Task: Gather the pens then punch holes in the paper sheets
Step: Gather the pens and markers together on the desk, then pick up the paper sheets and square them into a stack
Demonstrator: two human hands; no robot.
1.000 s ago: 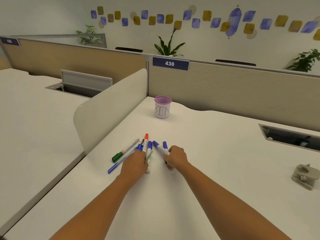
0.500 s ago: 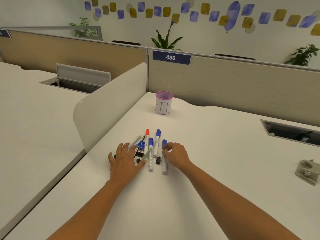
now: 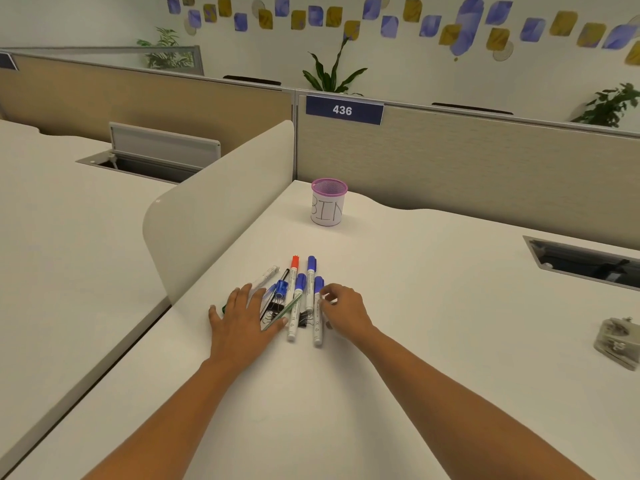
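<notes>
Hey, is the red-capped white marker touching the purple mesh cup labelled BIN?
Apart. The head view shows bare desk between the red-capped white marker and the purple mesh cup.

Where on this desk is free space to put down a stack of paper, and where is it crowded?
Bare desk lies between the right hand and the hole punch, and between the pens and the BIN cup. It is crowded at the pens: binder clips lie among them, the left hand rests on their left side.
</notes>
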